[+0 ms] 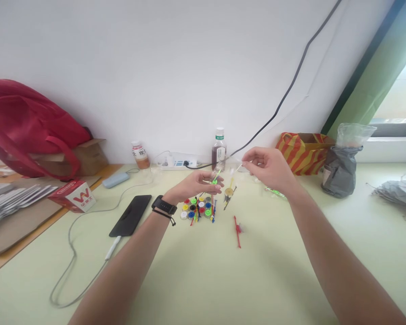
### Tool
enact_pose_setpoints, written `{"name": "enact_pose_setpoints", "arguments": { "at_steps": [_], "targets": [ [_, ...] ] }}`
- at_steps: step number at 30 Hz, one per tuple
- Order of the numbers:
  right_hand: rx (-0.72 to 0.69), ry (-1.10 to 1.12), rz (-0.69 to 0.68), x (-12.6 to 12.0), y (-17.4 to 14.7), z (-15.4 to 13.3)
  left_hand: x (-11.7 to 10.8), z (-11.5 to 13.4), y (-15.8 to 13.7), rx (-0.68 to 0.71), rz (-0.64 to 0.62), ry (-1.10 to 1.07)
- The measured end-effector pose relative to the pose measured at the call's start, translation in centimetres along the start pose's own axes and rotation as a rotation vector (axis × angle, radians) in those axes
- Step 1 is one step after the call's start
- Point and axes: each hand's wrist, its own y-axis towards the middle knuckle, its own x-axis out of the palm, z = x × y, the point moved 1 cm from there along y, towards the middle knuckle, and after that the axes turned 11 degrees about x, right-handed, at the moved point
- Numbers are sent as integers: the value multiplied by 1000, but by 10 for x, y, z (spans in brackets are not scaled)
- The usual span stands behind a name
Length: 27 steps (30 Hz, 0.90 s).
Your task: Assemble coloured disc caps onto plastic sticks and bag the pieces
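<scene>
My left hand (203, 185), with a black watch on its wrist, is closed on a small bright green plastic piece (215, 179) with a thin green stem. Higher and to the right, my right hand (264, 164) pinches a thin white stick (238, 167). Clear plastic near both hands is too faint to make out. Below my left hand stands a cluster of small round pots with coloured tops (192, 207), with several coloured sticks beside them. A yellow piece with a dark stick (228, 195) lies between my hands. Nearer me is a red stick-shaped piece (237, 232).
A brown bottle (219, 149) and a power strip (179, 163) stand by the wall. At left are a phone (130, 215) on a cable, a red box (72, 196) and a red bag (30, 126). At right are a striped bag (302, 153) and a grey bag (341, 171).
</scene>
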Motion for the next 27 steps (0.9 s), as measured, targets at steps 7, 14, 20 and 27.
{"name": "enact_pose_setpoints", "arguments": {
  "at_steps": [7,14,20,27],
  "targets": [
    [39,-68,-57,18,-4,-3,3,5,1,43,5,-27],
    [-41,-68,-48,21,-5,-9,2,8,1,81,16,-45],
    [195,-268,109,12,5,19,-7,9,-2,35,90,99],
    [608,-506,-1100,63,-6,62,-12,2,-2,51,130,259]
  ]
}}
